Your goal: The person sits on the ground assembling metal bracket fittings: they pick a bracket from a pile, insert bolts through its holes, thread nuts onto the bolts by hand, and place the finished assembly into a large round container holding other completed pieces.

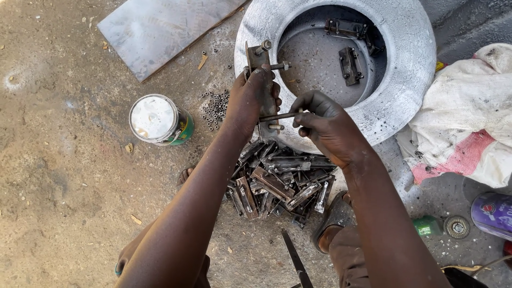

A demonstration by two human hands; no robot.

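Note:
My left hand (250, 98) grips a long rusty metal bracket (257, 57) held upright, with bolts sticking out of it near the top and bottom. My right hand (325, 125) pinches a thin bolt (277, 116) that pokes sideways into the bracket's lower part. Both hands hover over a heap of similar metal brackets (280, 184) lying on the ground between my feet.
A grey painted tyre-shaped basin (410, 69) behind the hands holds two more brackets. Small nuts (215, 108) are scattered beside a white-lidded tin (159, 120). A metal sheet (154, 26) lies at the back left, sacks (469, 117) at the right, a grinding disc (457, 226) nearby.

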